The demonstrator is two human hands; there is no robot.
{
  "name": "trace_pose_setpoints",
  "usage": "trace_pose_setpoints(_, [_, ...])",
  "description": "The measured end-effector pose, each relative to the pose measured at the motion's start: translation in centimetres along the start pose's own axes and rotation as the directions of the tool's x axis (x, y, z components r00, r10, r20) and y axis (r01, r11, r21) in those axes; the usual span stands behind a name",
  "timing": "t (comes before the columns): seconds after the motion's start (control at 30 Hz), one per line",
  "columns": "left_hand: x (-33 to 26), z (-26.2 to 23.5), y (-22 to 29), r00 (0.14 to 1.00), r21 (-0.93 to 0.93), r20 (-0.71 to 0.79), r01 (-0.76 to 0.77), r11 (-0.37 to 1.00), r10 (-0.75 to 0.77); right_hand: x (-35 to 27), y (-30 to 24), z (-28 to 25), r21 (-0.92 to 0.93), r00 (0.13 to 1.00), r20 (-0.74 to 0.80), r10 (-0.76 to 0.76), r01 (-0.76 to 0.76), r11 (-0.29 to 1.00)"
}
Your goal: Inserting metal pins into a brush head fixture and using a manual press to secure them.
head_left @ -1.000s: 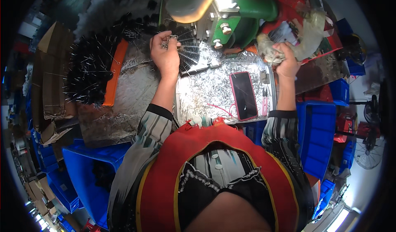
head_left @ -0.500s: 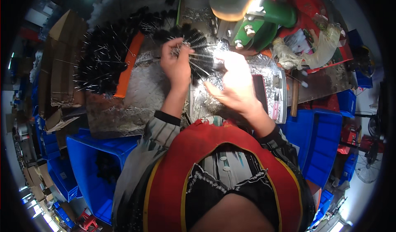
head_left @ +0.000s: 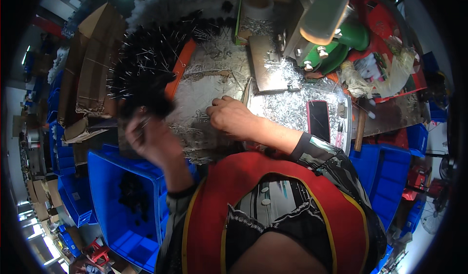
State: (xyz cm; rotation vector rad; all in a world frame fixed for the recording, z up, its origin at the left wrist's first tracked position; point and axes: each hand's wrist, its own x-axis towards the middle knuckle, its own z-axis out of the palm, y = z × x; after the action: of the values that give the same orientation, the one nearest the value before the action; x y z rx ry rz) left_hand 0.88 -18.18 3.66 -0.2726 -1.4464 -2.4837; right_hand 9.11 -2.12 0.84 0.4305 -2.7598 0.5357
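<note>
My left hand (head_left: 152, 140) is blurred with motion at the table's left edge, above a blue bin (head_left: 109, 176). It grips a black bristly piece (head_left: 145, 104) with thin metal pins sticking out of it. My right hand (head_left: 233, 118) lies on the silvery table top (head_left: 287, 106), with its fingers curled and pinched into a heap of loose thin metal pins (head_left: 195, 123). The two hands are well apart.
A big pile of black pinned pieces (head_left: 151, 49) and an orange strip (head_left: 178, 69) lie at the back left. A green press (head_left: 336, 45) with a metal plate (head_left: 268, 64) stands behind, and a dark phone (head_left: 319, 120) to the right. Cardboard boxes (head_left: 83, 79) are stacked on the left, with more blue bins (head_left: 385, 171) on the right.
My left hand has swung left and down from the table's middle, carrying the black pinned piece. My right hand has let go of that piece and moved left onto the loose pins.
</note>
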Motion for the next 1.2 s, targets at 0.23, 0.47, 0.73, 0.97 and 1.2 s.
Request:
trace_pose_setpoints(0.23, [3.4, -17.0, 11.5, 0.909, 0.713, -0.104, -0.214, 0.668, 0.403, 2.1, 0.7, -0.1, 0.155, 0.989, -0.135, -0.065, 0.086, 0.984])
trace_pose_setpoints(0.47, [1.5, -22.5, 11.6, 0.976, 0.984, -0.148, 0.130, 0.121, 0.158, 2.6, 3.3, 3.5, 0.314, 0.964, -0.253, 0.082, 0.002, 0.949])
trace_pose_setpoints(0.73, [-2.9, -1.5, -4.7, 0.762, 0.546, 0.518, 0.055, 0.836, -0.389, 1.6, 1.2, 4.8, 0.355, 0.981, -0.151, 0.120, -0.060, 0.933])
trace_pose_setpoints(0.97, [-2.5, 1.3, -9.9, 0.795, 0.444, 0.406, 0.259, 0.858, -0.450, 3.8, 5.5, -2.6, 0.251, 0.843, 0.433, 0.320, -0.453, 0.855])
trace_pose_setpoints(1.2, [-3.6, 1.1, -11.9, 0.814, 0.414, 0.540, -0.037, 0.909, -0.213, 12.2, 15.2, -3.6, -0.251, 0.807, -0.058, 0.588, -0.582, 0.774])
